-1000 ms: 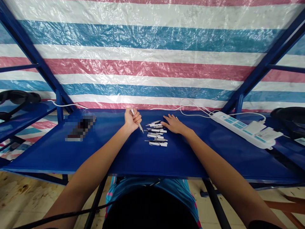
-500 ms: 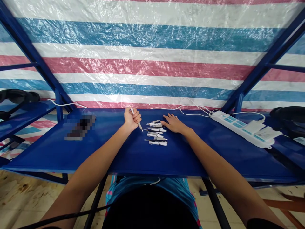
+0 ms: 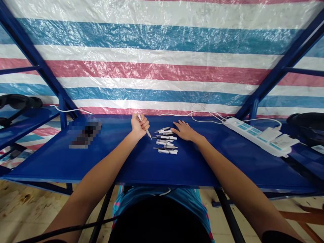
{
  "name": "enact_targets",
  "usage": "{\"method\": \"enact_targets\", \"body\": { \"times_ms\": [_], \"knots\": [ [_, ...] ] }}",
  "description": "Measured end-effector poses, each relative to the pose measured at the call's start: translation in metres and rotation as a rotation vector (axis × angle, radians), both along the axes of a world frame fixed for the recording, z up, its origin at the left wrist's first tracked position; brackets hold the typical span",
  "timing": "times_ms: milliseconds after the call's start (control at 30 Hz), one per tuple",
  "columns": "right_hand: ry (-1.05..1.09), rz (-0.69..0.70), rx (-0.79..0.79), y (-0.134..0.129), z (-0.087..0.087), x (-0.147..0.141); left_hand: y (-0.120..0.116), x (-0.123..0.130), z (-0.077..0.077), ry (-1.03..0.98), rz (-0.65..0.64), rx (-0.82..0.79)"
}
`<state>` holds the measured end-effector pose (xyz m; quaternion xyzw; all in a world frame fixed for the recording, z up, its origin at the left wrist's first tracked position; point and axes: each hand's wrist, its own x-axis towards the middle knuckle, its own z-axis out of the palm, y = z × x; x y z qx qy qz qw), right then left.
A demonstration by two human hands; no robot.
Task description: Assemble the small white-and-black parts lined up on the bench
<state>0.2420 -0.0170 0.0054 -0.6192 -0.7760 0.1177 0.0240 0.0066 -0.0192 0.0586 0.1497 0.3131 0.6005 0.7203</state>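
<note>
My left hand (image 3: 140, 126) is wrapped round a white pen (image 3: 149, 134), whose pointed tip slants down to the right. Several pen parts (image 3: 165, 142), white barrels, dark thin refills and greyish tip pieces, lie in a loose column on the blue table (image 3: 141, 168) between my hands. My right hand (image 3: 185, 130) rests palm down with its fingers spread, its thumb at the upper right side of these parts. Nothing shows in the right hand.
A white power strip (image 3: 255, 135) with plugged-in adapters lies on the right, its white cable running along the back edge. A pixelated dark object (image 3: 86, 136) is on the left. Blue metal posts (image 3: 253, 104) and a striped plastic sheet (image 3: 157, 71) stand behind.
</note>
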Motion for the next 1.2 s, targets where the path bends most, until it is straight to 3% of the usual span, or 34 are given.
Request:
{"method": "enact_targets", "body": {
  "times_ms": [233, 700, 1000, 1200],
  "knots": [
    [0.015, 0.020, 0.026, 0.002, -0.002, 0.002, 0.005, -0.003, -0.007, -0.001, 0.001, 0.014],
    [0.009, 0.008, 0.014, 0.002, -0.002, 0.001, 0.004, -0.002, -0.005, -0.023, 0.015, -0.001],
    [0.004, 0.015, 0.030, 0.005, -0.005, 0.002, -0.003, 0.002, 0.005, -0.029, 0.015, -0.012],
    [0.003, 0.009, 0.017, 0.004, -0.004, 0.003, 0.000, 0.000, 0.000, -0.034, 0.005, -0.016]
  ]
}}
